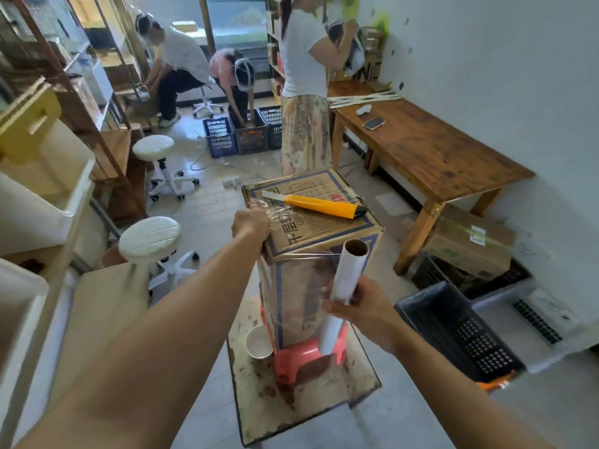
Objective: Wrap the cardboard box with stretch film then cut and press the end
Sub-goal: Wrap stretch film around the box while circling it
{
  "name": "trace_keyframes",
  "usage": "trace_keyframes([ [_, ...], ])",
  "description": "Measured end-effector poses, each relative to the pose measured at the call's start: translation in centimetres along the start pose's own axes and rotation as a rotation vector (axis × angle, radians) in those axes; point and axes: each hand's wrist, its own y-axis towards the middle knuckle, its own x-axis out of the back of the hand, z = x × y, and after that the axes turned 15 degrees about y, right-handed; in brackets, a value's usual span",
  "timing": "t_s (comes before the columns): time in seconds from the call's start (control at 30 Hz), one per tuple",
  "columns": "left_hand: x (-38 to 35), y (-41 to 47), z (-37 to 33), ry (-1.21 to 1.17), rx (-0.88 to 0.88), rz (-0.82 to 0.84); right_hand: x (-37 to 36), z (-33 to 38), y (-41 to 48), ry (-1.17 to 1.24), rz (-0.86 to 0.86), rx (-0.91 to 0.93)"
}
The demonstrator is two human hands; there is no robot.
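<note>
Two hands share the work. Nearest, the right hand (358, 307) is closed round the middle of the stretch film roll (345, 280), held upright just beside the cardboard box (311, 241), a sheet of film stretched from roll to box face. Beyond it, the left hand (251, 223) pins bunched film against the box's upper far-left corner. Past that grip, a yellow utility knife (319, 205) lies loose on the lid; a hard pull could tip the tall box off its pink stool (308, 354) and shed the knife.
</note>
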Motion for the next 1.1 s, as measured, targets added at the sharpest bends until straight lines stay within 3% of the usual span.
trace_keyframes([
  [0.23,-0.1,-0.8,-0.5,-0.083,0.008,-0.009,5.1,1.7,0.9,0.060,0.245,0.019],
  [0.43,-0.2,-1.9,-0.7,-0.123,-0.025,-0.022,8.3,1.2,2.2,0.105,0.275,-0.013],
  [0.7,-0.7,-1.8,-0.8,-0.090,-0.038,-0.077,12.3,2.6,3.8,-0.077,0.405,0.097],
  [0.9,-0.5,-1.7,-0.8,-0.061,-0.064,-0.075,13.8,3.6,5.6,-0.118,0.380,0.096],
  [1.0,-0.5,-1.4,-0.6,-0.084,-0.059,-0.068,14.7,3.5,6.8,-0.067,0.344,0.072],
  [1.1,-0.6,-1.0,-0.4,-0.002,-0.082,-0.051,16.1,3.4,8.5,0.016,0.419,0.017],
])
